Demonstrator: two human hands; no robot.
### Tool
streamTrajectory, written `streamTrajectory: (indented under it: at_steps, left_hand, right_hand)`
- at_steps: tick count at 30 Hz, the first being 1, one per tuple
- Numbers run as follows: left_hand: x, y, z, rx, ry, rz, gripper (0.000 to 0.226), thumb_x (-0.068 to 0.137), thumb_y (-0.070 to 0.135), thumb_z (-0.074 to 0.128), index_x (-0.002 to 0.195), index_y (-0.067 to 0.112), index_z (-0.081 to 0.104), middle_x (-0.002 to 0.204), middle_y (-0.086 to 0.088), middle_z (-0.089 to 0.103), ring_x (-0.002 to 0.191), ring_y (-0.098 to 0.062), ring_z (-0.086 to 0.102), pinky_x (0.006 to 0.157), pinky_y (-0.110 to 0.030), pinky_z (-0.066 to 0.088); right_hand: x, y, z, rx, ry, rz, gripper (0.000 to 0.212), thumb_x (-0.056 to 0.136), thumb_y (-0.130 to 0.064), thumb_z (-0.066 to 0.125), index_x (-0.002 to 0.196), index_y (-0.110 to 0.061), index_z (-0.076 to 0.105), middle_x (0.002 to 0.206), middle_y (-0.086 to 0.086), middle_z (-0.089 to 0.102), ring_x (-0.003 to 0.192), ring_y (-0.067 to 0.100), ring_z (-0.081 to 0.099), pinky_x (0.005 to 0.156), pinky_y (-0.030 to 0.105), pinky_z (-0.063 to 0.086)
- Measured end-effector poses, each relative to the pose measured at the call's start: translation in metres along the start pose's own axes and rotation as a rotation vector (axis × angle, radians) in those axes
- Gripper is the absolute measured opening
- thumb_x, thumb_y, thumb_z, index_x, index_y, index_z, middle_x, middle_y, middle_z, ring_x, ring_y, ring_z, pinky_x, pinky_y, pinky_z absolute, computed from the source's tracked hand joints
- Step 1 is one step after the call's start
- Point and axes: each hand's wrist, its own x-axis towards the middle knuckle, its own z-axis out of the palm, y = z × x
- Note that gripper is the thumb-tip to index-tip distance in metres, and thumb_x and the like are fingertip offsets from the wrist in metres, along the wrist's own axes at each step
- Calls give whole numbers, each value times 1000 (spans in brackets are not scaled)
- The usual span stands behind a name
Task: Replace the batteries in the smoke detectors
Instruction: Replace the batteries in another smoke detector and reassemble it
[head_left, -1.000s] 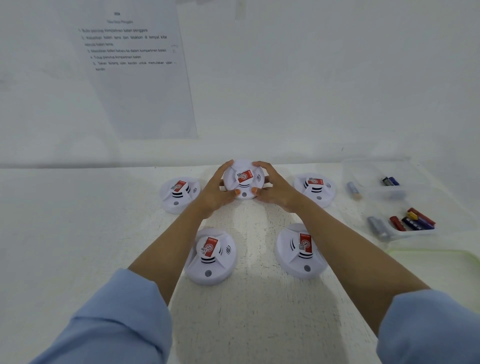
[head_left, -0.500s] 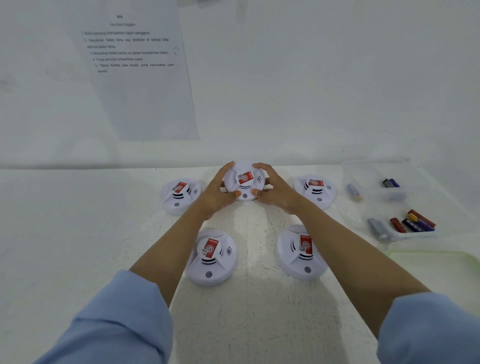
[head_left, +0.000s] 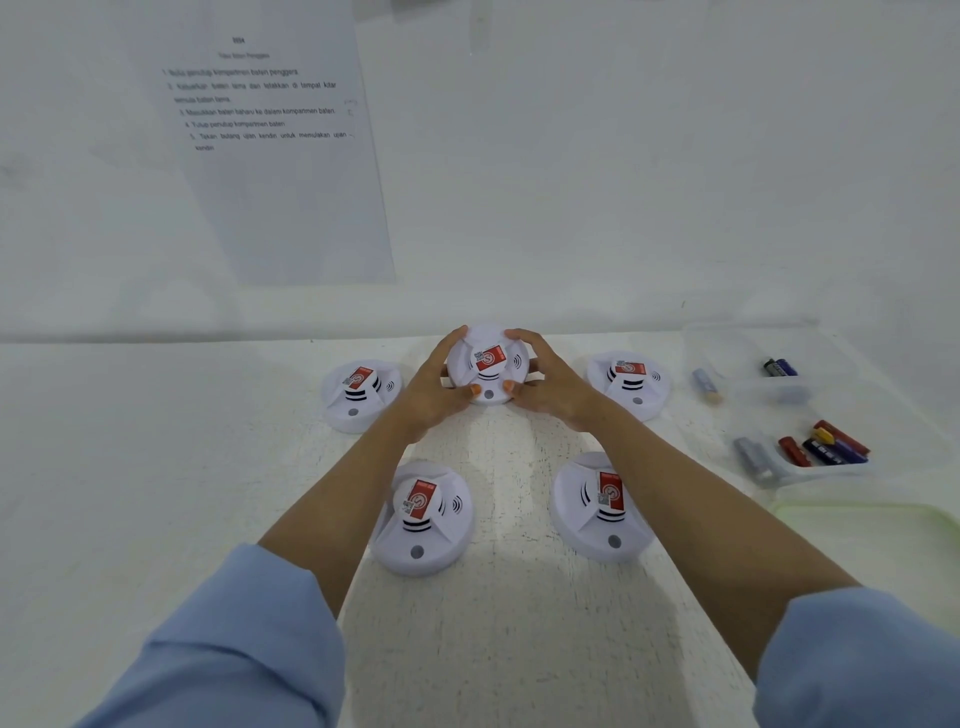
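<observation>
Several round white smoke detectors with red labels lie on the white table. The far middle smoke detector (head_left: 488, 364) is gripped from both sides: my left hand (head_left: 434, 392) curls round its left edge, my right hand (head_left: 550, 387) round its right edge. It is tilted toward me, label up. Other detectors sit at far left (head_left: 360, 395), far right (head_left: 628, 382), near left (head_left: 422, 517) and near right (head_left: 602, 506). Batteries (head_left: 826, 447) lie in a clear tray at right.
A clear plastic tray (head_left: 753, 338) at the far right holds two dark batteries (head_left: 779, 367); a grey battery (head_left: 706, 383) lies beside it. A pale green tray (head_left: 872, 525) sits at the right edge. An instruction sheet (head_left: 270, 145) hangs on the wall behind the table.
Both hands keep their grip on the far middle detector; it has hardly shifted. The view has drifted slightly.
</observation>
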Motion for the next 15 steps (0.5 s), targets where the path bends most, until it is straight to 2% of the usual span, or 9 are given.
streamTrajectory:
  at_steps: [5, 11, 15]
  left_hand:
    - [1, -1, 0, 2, 1, 1, 74, 84, 2, 63, 144, 24, 26, 141, -7, 42, 124, -25, 46, 80, -22, 52]
    - [1, 0, 0, 2, -2, -6, 74, 84, 2, 63, 144, 24, 26, 139, -6, 43, 121, -23, 47, 78, -20, 52]
    - [1, 0, 0, 8, 9, -19, 74, 85, 0, 63, 144, 25, 26, 141, -7, 42, 119, -23, 47, 83, -28, 52]
  right_hand:
    - [0, 0, 2, -13, 12, 2, 59, 88, -1, 58, 135, -24, 30, 112, 12, 47, 85, 15, 55, 65, 18, 53]
    - [-1, -1, 4, -9, 27, -1, 60, 88, 0, 58, 136, -23, 30, 115, 10, 46, 93, 22, 54, 65, 19, 54]
    - [-1, -2, 5, 12, 29, -6, 59, 88, 1, 57, 136, -21, 31, 118, 8, 44, 100, 25, 53, 65, 18, 54]
